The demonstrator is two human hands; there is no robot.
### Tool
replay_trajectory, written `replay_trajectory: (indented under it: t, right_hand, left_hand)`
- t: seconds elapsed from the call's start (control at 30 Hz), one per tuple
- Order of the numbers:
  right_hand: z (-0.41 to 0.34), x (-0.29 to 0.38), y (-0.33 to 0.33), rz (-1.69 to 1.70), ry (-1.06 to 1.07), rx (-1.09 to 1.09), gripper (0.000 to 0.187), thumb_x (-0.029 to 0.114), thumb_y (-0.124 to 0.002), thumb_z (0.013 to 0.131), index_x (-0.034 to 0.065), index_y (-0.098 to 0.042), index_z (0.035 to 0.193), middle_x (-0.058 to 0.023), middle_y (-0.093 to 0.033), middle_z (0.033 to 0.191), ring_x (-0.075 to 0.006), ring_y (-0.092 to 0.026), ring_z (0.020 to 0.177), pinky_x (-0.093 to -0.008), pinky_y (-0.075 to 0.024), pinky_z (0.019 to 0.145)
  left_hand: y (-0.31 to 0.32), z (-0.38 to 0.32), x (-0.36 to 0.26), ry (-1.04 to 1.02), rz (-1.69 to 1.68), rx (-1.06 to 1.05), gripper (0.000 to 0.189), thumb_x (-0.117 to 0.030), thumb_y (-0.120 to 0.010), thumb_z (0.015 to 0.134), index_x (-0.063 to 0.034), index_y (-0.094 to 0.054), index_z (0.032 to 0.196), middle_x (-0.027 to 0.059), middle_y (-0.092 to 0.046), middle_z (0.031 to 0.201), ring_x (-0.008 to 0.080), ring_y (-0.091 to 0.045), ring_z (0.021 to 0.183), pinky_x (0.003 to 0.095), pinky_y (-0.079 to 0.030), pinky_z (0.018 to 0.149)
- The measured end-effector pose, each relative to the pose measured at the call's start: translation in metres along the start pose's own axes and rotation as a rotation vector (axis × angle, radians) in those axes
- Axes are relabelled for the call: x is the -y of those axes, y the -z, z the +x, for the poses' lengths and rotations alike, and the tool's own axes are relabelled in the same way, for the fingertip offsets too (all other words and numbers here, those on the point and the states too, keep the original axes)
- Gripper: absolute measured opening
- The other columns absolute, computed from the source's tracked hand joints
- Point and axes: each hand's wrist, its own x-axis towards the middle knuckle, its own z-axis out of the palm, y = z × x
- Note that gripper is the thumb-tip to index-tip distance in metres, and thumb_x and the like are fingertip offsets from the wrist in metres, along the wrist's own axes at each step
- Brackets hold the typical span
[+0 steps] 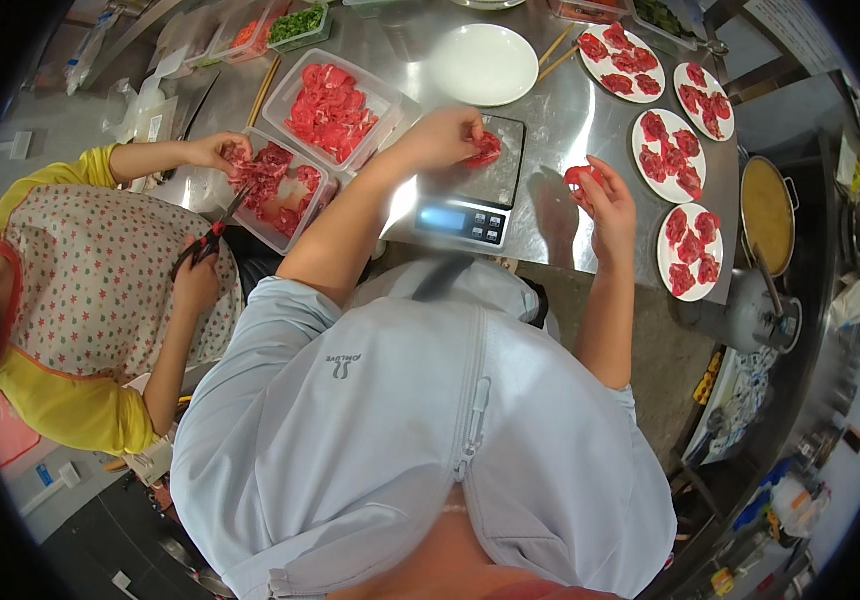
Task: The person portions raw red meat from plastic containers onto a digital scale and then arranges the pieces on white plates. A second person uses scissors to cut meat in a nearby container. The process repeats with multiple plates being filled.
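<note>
My left hand is over a digital kitchen scale, its fingertips closed on the edge of a raw red meat portion. The scale's weighing plate is smeared and its display is lit, but I cannot read it. To the right of the scale, my right hand is raised above the steel table. A small piece of raw meat is pinched between its thumb and fingers. Behind the scale stands a round white plate with nothing on it.
White plates of meat portions line the table's right side, near a pot of yellowish liquid. On the left are a tub of sliced meat and another tub, where a co-worker holds meat and black-handled scissors.
</note>
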Motion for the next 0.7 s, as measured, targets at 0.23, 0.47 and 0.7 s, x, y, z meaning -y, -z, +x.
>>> replay_trajectory:
  t: [0.23, 0.47, 0.7]
  right_hand:
    - [-0.001, -0.001, -0.01, -0.03, 0.0, 0.014, 0.04, 0.012, -0.068, 0.088, -0.0004, -0.055, 0.124, -0.0057, -0.065, 0.099, -0.0095, -0.06, 0.081, -0.0229, -0.0493, 0.073]
    - [-0.004, -0.006, -0.018, -0.032, 0.003, 0.013, 0.039, 0.011, -0.068, 0.088, 0.0011, -0.056, 0.124, -0.0046, -0.066, 0.097, -0.0081, -0.06, 0.078, -0.0216, -0.0496, 0.072]
    - [-0.008, -0.013, -0.033, -0.04, 0.008, -0.002, 0.042, 0.011, -0.07, 0.086, 0.001, -0.056, 0.124, -0.0046, -0.066, 0.096, -0.0081, -0.059, 0.077, -0.0211, -0.0488, 0.072]
  left_hand:
    - [0.024, -0.02, -0.041, 0.077, 0.049, -0.072, 0.023, -0.019, -0.073, 0.077, -0.0068, -0.069, 0.096, 0.0091, -0.069, 0.091, 0.0205, -0.066, 0.083, 0.0326, -0.051, 0.074]
    - [0.058, -0.055, -0.052, 0.01, 0.083, -0.308, 0.03, -0.021, -0.074, 0.078, -0.0078, -0.069, 0.104, 0.0032, -0.066, 0.086, 0.0114, -0.056, 0.07, 0.0259, -0.048, 0.065]
    - [0.044, -0.066, -0.034, -0.065, 0.058, -0.387, 0.026, -0.017, -0.07, 0.081, -0.0083, -0.069, 0.106, 0.0044, -0.066, 0.086, 0.0123, -0.059, 0.073, 0.0271, -0.049, 0.066]
